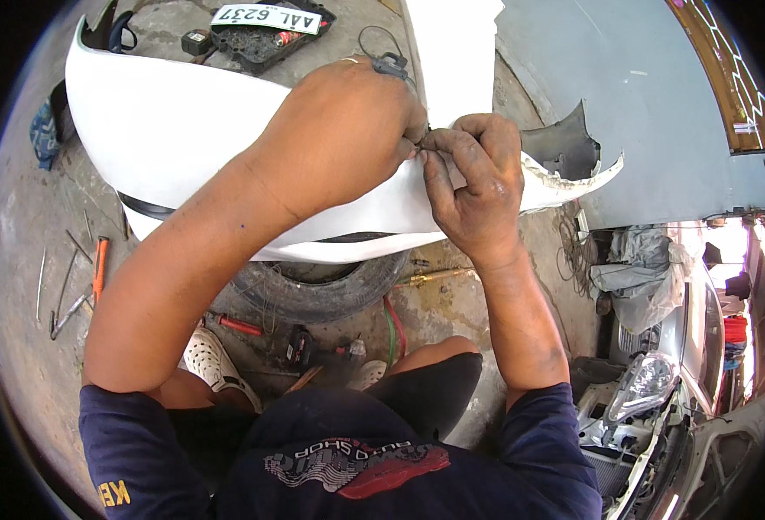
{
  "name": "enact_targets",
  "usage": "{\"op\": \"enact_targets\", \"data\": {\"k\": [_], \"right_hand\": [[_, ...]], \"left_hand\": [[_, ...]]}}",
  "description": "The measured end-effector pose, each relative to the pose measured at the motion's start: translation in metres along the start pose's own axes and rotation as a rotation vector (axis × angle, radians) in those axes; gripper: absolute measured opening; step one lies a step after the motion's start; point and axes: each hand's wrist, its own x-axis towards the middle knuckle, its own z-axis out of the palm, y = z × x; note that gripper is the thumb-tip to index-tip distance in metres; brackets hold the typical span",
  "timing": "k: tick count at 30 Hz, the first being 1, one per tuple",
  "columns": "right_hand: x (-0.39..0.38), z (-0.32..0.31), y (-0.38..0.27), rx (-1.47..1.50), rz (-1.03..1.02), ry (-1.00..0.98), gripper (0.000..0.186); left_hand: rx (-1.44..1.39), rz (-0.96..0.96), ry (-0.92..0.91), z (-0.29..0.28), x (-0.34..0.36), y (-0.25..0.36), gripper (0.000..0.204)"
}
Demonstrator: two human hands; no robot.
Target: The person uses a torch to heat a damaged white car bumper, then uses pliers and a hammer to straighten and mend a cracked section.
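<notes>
Head view: a white car bumper panel [175, 130] is laid across a tyre [322, 290] on the concrete floor [19, 225], and everything below is placed relative to that panel. At the panel's near edge, right of its middle, the two hands are brought together. The left hand [348, 130] is curled down over the panel with its fingertips closed on something very small at the edge; what is pinched is hidden by the knuckles. The right hand [478, 182] is set just beside it, thumb and fingers nipped against the same spot, with the palm resting on the panel's edge. Neither hand is spread.

Right of the hands the panel's end is seen to be torn, with a ragged broken rim [573, 178]. Beyond the panel, on its far side, a black tray [265, 43] carrying a number plate is lying. Left of the panel, pliers with orange handles [98, 264] and loose metal rods are scattered on the floor. Under the panel's near edge a red-handled tool [239, 326] is lying by the tyre.

The work appears to be a fine mend at the panel's edge. It is judged best done with the panel kept steadied by the resting palm, and with the pinch held close to the edge so that the brittle torn rim is not stressed
</notes>
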Motion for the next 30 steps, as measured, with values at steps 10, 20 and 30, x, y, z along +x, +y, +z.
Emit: {"op": "enact_targets", "data": {"k": [10, 20, 30], "right_hand": [[0.005, -0.001, -0.006, -0.001, 0.061, -0.021, 0.022], [0.010, -0.005, -0.007, -0.041, 0.124, 0.001, 0.061], [0.023, -0.007, -0.002, 0.109, 0.498, -0.282, 0.123]], "left_hand": [[-0.082, -0.174, -0.202, -0.014, 0.017, -0.006, 0.019], [0.072, -0.176, -0.257, -0.013, 0.022, -0.004, 0.031], [0.072, -0.247, -0.296, -0.007, 0.026, -0.007, 0.027]]}}
